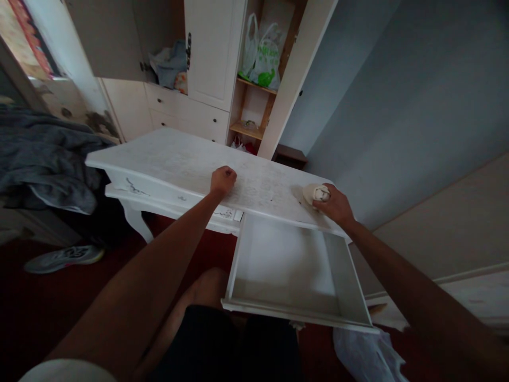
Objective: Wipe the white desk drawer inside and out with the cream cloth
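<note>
My right hand [336, 204] grips a bunched cream cloth [316, 194] and presses it on the right end of the white table's top [262, 185]. My left hand [223, 180] is curled into a fist and rests on the tabletop near its middle, with nothing seen in it. Grey smudges mark the white surface between and around both hands. Below my right hand, the table's drawer [286, 265] is pulled out toward my lap, and its inside shows bare white.
Behind the table stands a white wardrobe [210, 58] with doors ajar and plastic bags [266, 58] on a shelf. Dark clothes [43, 159] are heaped at left, above a grey shoe [63, 259] on the red floor. A plastic bag [366, 353] lies under the drawer.
</note>
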The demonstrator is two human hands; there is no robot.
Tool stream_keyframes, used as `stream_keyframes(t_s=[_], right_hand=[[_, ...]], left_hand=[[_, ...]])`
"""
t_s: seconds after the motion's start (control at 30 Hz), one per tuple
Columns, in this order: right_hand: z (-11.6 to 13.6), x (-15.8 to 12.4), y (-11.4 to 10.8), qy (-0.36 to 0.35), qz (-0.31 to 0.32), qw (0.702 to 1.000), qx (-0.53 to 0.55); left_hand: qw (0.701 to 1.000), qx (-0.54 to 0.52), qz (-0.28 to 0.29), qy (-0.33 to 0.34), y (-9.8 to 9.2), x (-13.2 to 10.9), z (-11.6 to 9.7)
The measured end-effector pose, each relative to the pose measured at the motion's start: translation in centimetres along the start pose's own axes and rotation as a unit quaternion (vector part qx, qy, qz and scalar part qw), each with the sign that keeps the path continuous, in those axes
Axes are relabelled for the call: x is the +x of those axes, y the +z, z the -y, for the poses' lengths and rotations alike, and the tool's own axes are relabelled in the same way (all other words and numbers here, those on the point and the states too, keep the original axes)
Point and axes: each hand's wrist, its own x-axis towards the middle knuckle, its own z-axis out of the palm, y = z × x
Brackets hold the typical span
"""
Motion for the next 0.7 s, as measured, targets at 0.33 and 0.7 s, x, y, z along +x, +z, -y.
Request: stream_keyframes(t_s=[0.33,0.7], right_hand=[[1.1,-14.7,1.1,-0.355,0.075,0.931,0.045],[-6.2,-16.3,7.1,-0.11,-0.028,0.982,-0.151]], left_hand=[[0.999,0.05,0.003,0.02,0.1,0.3,-0.2],[1.0,0.008,0.003,0.005,0.4,0.5,-0.3]])
